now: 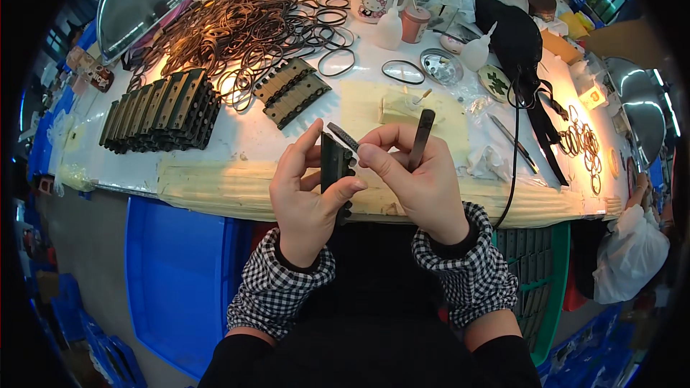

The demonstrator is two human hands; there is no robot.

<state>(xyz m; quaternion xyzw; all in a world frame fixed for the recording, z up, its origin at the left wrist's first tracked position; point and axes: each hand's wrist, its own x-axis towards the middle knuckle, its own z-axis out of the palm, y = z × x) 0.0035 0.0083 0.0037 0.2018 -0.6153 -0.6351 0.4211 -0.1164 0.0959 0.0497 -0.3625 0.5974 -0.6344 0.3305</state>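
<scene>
My left hand (305,197) grips a dark green block-like part (333,162) upright, fingers behind it and thumb on its near side. Between the thumb and forefinger of my right hand (424,179) is a dark ribbed rubber ring (342,136), pinched at one end. Its far end reaches the top of the green part; I cannot tell whether it is seated there. A flat dark strip-shaped tool (422,136) also sticks up from my right fingers. Beyond my left hand lie several similar parts (291,91), with a larger stacked row (162,111) to the left.
A big heap of dark rubber rings (223,32) covers the back left. A mug (372,0), white squeeze bottles (389,29) and a metal dish (440,66) stand at the back. Tweezers (514,144) and a black bag (507,36) lie right. Below are blue (176,280) and green (560,273) bins.
</scene>
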